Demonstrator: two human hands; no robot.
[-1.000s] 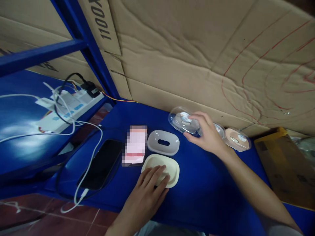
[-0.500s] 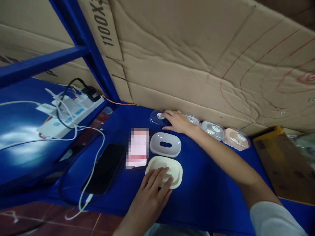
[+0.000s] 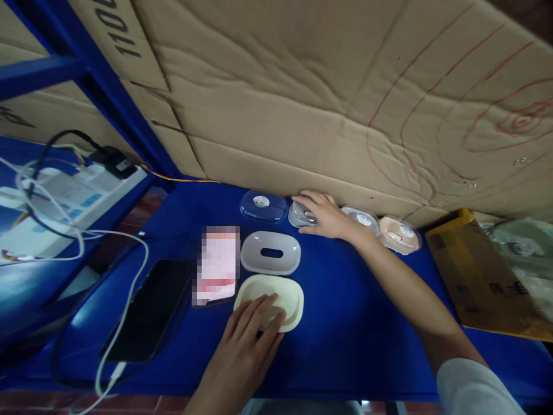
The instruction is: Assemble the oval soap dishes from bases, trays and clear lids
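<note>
My left hand [image 3: 248, 337] rests on a cream soap dish [image 3: 296, 294], its fingers slightly apart and reaching into the hollow. Just behind that dish lies a grey soap dish [image 3: 250, 262] with an oval slot in its middle. At the back, my right hand [image 3: 326, 216] has its fingers and thumb around a grey lidded soap dish [image 3: 297, 214], partly hidden beneath the palm. Left of it lies a clear lid [image 3: 272, 210] with a round sticker. To the right stand a white lidded soap dish [image 3: 360, 219] and a pink lidded one [image 3: 400, 236].
A phone with a blurred lit screen [image 3: 218, 259] and a dark phone [image 3: 151, 311] on a white cable lie to the left. Further left is a power strip [image 3: 99, 196]. Cardboard [image 3: 280, 115] walls the back. A cardboard box [image 3: 484, 282] stands at the right.
My right hand has shifted right, off the clear lid and onto the grey lidded soap dish. The left hand stays on the cream dish. The whole view has swung somewhat to the right.
</note>
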